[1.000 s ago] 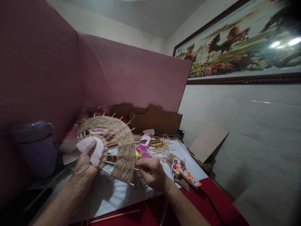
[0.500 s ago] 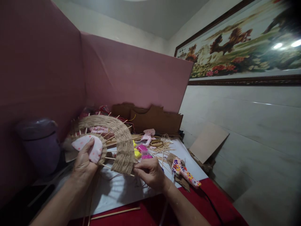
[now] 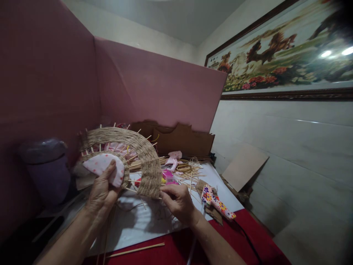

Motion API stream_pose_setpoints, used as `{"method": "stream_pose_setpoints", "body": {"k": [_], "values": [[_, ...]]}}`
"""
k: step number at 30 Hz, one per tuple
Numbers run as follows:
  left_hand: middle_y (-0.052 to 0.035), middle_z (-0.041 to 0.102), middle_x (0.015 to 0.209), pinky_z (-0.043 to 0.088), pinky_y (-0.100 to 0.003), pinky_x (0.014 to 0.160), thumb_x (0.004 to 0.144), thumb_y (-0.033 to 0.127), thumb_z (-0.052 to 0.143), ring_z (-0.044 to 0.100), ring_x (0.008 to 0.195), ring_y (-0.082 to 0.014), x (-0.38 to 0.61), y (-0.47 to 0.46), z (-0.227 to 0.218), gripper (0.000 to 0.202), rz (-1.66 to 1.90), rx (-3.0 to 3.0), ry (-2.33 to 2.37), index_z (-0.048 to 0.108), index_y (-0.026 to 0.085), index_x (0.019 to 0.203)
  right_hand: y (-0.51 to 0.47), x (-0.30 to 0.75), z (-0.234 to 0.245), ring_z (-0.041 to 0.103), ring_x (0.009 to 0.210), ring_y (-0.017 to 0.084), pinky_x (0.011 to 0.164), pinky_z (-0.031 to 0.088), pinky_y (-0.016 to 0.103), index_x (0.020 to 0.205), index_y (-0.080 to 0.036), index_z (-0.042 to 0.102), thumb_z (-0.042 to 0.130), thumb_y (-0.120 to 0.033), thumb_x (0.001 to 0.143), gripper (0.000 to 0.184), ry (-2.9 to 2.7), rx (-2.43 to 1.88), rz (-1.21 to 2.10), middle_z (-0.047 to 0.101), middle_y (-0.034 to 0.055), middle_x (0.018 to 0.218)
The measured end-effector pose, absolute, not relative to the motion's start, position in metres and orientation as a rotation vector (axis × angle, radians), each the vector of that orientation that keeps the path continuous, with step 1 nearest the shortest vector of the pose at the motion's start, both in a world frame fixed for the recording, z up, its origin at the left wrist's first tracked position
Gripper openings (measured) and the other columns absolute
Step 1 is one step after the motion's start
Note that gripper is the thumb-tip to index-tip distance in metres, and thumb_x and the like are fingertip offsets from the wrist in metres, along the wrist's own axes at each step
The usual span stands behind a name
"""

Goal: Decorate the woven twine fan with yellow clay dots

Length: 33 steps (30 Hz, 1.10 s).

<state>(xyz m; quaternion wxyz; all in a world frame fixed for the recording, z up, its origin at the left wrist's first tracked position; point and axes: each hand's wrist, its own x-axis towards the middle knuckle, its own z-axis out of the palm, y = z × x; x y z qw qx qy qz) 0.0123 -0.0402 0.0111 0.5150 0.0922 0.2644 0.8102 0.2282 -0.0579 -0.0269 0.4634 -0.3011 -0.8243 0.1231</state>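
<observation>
A half-round fan (image 3: 151, 162) of thin wooden sticks, with a wide band of brown twine woven through them, is held up in front of me, tilted. My left hand (image 3: 102, 189) grips it at the middle, thumb pressed on a white half-round pad (image 3: 102, 168) with pink spots. At the band's lower right edge, my right hand (image 3: 179, 204) pinches with thumb and forefinger near a stick end. Whether a loose twine end is also between those fingertips is too small to tell. Stick tips poke out past the band's outer rim.
A flower-patterned glue gun (image 3: 216, 202) with a black cord lies right, on brown scraps. Loose sticks (image 3: 190, 171) and pink and yellow packets (image 3: 169, 176) lie behind the fan. Cut cardboard (image 3: 182, 140) stands at the back; a lilac bin (image 3: 48, 173) is left.
The fan has shifted slightly right and turned a little, its lower right end rising. My right hand has stayed at that edge and moved slightly with it. My left hand keeps its hold.
</observation>
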Motion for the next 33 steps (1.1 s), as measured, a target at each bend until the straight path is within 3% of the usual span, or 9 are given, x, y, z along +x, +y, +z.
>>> {"method": "stream_pose_setpoints", "body": {"k": [8,14,24,33], "values": [[-0.0097,0.072,0.084,0.059,-0.029,0.064,0.079,0.003,0.05,0.068,0.075,-0.019,0.025,-0.049,0.007,0.023,1.689,0.469,0.554,0.066,0.01,0.094,-0.055,0.234,-0.029,0.051,0.054,0.011,0.057,0.036,0.022,0.072,-0.015,0.063,0.047,-0.015,0.083,0.018,-2.025,-0.794,0.133,0.058,0.0017,0.059],[-0.0126,0.071,0.094,0.058,-0.04,0.073,0.079,0.007,0.051,0.066,0.089,-0.0262,0.026,-0.049,0.006,0.026,1.596,0.635,0.564,0.067,0.011,0.099,-0.054,0.236,-0.029,0.056,0.057,0.012,0.058,0.038,0.022,0.076,-0.017,0.064,0.047,-0.015,0.085,0.019,-2.03,-0.849,0.032,0.062,0.0027,0.062],[-0.0089,0.072,0.088,0.059,-0.04,0.071,0.083,0.009,0.049,0.068,0.08,-0.0214,0.02,-0.048,0.009,0.023,1.696,0.584,0.55,0.066,0.014,0.097,-0.064,0.229,-0.028,0.059,0.06,0.014,0.06,0.041,0.023,0.088,-0.017,0.065,0.046,-0.02,0.089,0.019,-2.07,-0.775,-0.083,0.065,0.0052,0.065],[-0.0087,0.071,0.093,0.059,-0.038,0.073,0.082,0.012,0.053,0.068,0.081,-0.0205,0.02,-0.049,0.011,0.02,1.704,0.574,0.549,0.067,0.015,0.096,-0.068,0.227,-0.033,0.053,0.055,0.013,0.055,0.033,0.025,0.079,-0.017,0.062,0.049,-0.018,0.085,0.014,-2.063,-0.809,-0.195,0.06,0.0031,0.06]]}}
